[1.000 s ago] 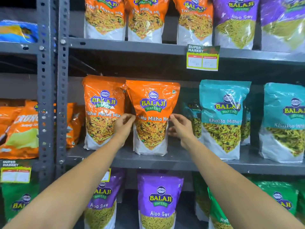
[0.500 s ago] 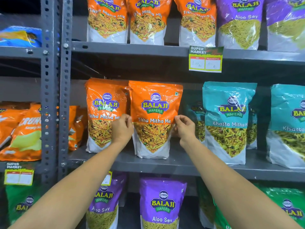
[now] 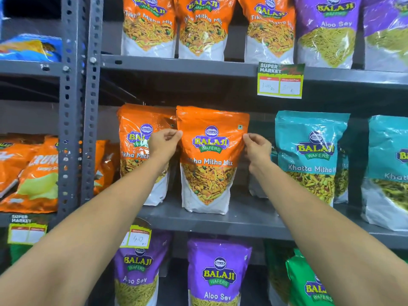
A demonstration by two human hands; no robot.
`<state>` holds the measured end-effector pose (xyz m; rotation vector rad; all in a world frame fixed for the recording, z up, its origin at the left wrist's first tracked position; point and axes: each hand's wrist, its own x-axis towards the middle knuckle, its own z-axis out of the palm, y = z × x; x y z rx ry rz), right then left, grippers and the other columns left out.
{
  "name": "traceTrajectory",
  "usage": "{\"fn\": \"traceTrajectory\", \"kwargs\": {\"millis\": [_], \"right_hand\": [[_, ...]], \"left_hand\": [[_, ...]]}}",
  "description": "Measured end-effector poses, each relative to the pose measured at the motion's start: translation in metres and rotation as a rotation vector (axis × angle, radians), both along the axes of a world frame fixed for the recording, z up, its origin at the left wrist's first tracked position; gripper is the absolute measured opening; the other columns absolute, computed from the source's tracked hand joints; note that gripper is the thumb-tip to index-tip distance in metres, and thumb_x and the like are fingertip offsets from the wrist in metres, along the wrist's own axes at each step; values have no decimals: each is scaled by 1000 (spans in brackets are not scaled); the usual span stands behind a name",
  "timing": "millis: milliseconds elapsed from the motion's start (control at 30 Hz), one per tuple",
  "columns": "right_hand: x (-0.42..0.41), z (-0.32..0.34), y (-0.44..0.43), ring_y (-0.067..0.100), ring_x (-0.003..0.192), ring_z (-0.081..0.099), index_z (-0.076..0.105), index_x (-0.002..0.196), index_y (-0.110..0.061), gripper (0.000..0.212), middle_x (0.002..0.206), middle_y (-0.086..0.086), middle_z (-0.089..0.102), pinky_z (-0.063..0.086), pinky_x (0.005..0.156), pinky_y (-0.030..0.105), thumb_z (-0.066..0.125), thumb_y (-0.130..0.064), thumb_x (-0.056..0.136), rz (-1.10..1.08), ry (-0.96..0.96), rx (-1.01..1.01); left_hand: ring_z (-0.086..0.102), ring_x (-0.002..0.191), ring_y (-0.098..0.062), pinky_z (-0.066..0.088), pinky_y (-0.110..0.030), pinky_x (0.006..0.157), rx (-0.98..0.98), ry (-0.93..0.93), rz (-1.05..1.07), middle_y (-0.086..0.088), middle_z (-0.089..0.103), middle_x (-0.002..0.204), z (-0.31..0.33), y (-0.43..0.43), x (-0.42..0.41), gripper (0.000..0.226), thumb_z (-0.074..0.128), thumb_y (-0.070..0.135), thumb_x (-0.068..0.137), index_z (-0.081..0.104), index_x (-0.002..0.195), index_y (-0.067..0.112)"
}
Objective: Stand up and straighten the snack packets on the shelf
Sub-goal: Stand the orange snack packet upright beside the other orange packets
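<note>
An orange Tikha Mitha Mix packet (image 3: 209,160) stands upright on the grey middle shelf (image 3: 242,219). My left hand (image 3: 162,143) pinches its upper left edge and my right hand (image 3: 257,147) pinches its upper right edge. A second orange packet (image 3: 134,138) stands just left of it, partly behind my left hand and touching the held packet's left side. To the right stand teal Khatta Mitha packets (image 3: 313,155), upright, with more of them behind.
The top shelf carries orange and purple packets (image 3: 326,29) and a price tag (image 3: 280,80). Purple Aloo Sev packets (image 3: 218,277) and a green packet (image 3: 309,286) fill the lower shelf. A grey perforated post (image 3: 76,107) divides off the left bay, where orange packets (image 3: 33,173) lie slumped.
Both hands slid up the held packet's sides from its middle to near its top. The view moved closer to the shelf.
</note>
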<state>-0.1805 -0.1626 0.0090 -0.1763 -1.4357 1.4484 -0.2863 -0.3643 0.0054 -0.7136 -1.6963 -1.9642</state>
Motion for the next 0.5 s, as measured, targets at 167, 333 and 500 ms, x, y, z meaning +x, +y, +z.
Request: {"fn": "traceTrajectory", "kwargs": {"millis": [167, 333, 500], "right_hand": [[4, -23, 7, 0, 54, 63, 67, 76, -21, 13, 57, -12, 69, 50, 47, 18, 64, -29, 87, 151, -32, 24], [9, -91, 19, 15, 68, 67, 70, 75, -16, 15, 66, -4, 74, 56, 61, 27, 65, -6, 84, 276, -207, 107], [9, -103, 15, 7, 60, 65, 67, 74, -16, 15, 65, -5, 71, 56, 57, 23, 63, -9, 87, 242, -247, 127]], "left_hand": [[65, 84, -19, 59, -34, 67, -41, -62, -128, -5, 68, 91, -25, -2, 1, 16, 54, 27, 92, 67, 91, 17], [64, 79, -18, 56, -19, 49, -85, -102, -78, 0, 63, 92, -84, 2, 4, 9, 56, 17, 91, 65, 93, 16], [68, 81, -31, 60, -47, 70, -121, 76, 34, -10, 67, 80, -100, 1, 6, 10, 63, 15, 85, 69, 90, 8]]}}
